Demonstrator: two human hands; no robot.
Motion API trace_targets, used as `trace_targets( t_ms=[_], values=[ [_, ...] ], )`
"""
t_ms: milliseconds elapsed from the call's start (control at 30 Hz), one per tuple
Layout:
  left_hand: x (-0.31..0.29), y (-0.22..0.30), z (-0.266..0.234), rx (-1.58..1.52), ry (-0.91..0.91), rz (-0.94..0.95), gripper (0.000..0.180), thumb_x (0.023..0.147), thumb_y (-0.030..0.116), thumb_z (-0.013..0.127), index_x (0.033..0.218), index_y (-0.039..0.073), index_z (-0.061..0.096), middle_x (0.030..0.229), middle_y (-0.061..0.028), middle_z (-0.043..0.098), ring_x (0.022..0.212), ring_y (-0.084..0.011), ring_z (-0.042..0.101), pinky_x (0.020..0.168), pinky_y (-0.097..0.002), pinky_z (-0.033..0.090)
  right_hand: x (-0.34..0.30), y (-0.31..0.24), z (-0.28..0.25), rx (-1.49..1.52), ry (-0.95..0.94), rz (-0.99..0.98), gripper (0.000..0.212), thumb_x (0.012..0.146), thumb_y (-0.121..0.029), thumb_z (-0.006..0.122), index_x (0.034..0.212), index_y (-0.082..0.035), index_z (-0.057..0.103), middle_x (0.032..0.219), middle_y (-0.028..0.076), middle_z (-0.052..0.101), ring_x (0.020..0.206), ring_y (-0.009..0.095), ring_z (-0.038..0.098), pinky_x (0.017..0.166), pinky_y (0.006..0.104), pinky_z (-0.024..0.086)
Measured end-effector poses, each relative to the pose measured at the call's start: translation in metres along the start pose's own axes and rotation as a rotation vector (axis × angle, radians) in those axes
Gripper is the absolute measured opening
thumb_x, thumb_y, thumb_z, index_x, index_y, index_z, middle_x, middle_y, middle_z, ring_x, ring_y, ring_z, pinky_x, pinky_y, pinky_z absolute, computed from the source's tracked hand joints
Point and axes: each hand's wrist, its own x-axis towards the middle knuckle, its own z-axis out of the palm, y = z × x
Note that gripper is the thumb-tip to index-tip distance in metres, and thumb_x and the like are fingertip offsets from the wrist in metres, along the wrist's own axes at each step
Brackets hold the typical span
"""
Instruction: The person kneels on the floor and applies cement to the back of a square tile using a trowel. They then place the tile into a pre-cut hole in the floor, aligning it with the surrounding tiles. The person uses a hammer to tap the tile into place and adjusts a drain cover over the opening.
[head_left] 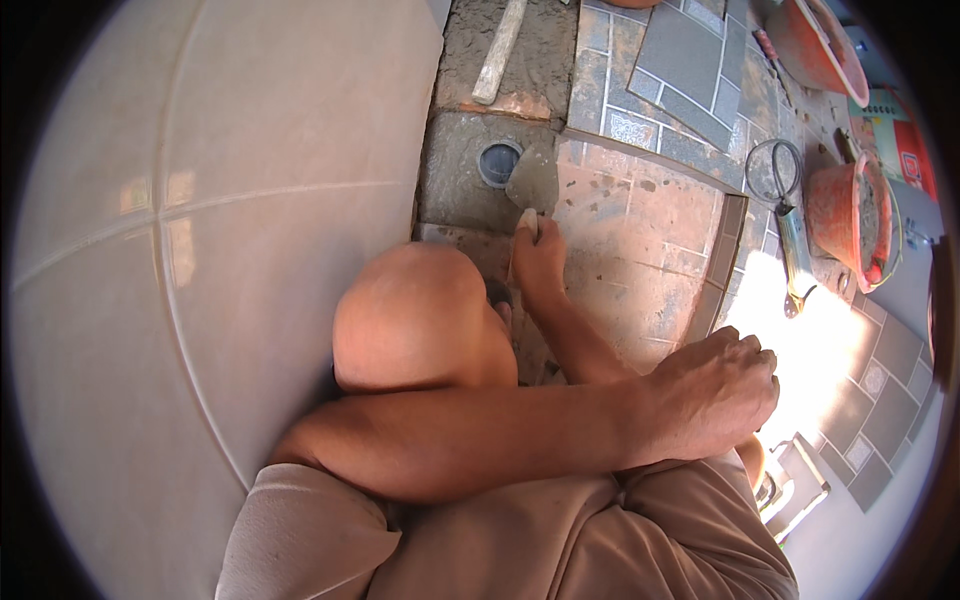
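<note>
My right hand (538, 262) grips the handle of a small trowel (534, 183). Its blade lies flat at the right of a round drain pipe opening (499, 163), which is set in a square of smoothed grey mortar (450, 185). Across my lap stretches my left forearm, ending in my closed left hand (715, 395) at the right. Those fingers curl downward, and whatever they may hold is hidden. Just left of the right hand rises my bent bare knee (408, 315).
A large-tiled wall (280, 120) stands close on the left. Ahead lies a wooden handle (499, 55) on rough mortar. Patterned grey tiles (685, 65) are at the far right, with red buckets (822, 215), a long-bodied tool (794, 250) and a coiled black cord (773, 170).
</note>
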Motion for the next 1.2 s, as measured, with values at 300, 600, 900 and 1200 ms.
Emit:
trace_targets(
  t_ms=[300, 600, 900, 1200],
  values=[
    [0.001, 0.005, 0.018, -0.154, 0.083, 0.020, 0.015, 0.085, 0.020, 0.074, 0.088, 0.006, 0.077, 0.091, -0.0077, 0.069, 0.094, -0.0208, 0.066, 0.082, -0.0365, 0.052, 0.007, 0.043, -0.020, -0.408, 0.214, -0.403, 0.042, 0.105, -0.023, 0.059, 0.138, 0.002, 0.060, 0.110, 0.033, 0.073, 0.099, 0.051, 0.073, 0.089, 0.0548, 0.057],
    [-0.002, 0.010, 0.009, -0.138, 0.078, -0.009, 0.020, 0.081, 0.023, 0.078, 0.086, 0.004, 0.079, 0.091, -0.0090, 0.071, 0.091, -0.0218, 0.067, 0.081, -0.0383, 0.052, 0.011, -0.036, -0.097, -0.767, 0.013, -0.143, 0.042, 0.105, -0.027, 0.061, 0.134, 0.002, 0.067, 0.110, 0.032, 0.075, 0.110, 0.048, 0.073, 0.095, 0.0531, 0.057],
    [0.002, 0.010, 0.016, -0.141, 0.106, 0.004, 0.014, 0.078, 0.019, 0.077, 0.083, 0.006, 0.079, 0.086, -0.0104, 0.070, 0.086, -0.0236, 0.067, 0.077, -0.0415, 0.052, 0.015, -0.035, -0.102, -0.728, -0.053, -0.455, 0.042, 0.104, -0.022, 0.061, 0.140, -0.001, 0.068, 0.113, 0.032, 0.075, 0.110, 0.050, 0.071, 0.097, 0.0513, 0.057],
    [-0.004, 0.017, 0.034, -0.024, 0.142, 0.029, 0.012, 0.076, 0.022, 0.076, 0.077, 0.010, 0.074, 0.080, -0.0040, 0.060, 0.086, -0.0207, 0.060, 0.076, -0.0375, 0.046, 0.042, -0.054, -0.104, -1.025, -0.018, -0.345, 0.036, 0.109, -0.032, 0.054, 0.124, -0.005, 0.073, 0.106, 0.033, 0.075, 0.103, 0.052, 0.072, 0.092, 0.0565, 0.058]
  ],
)
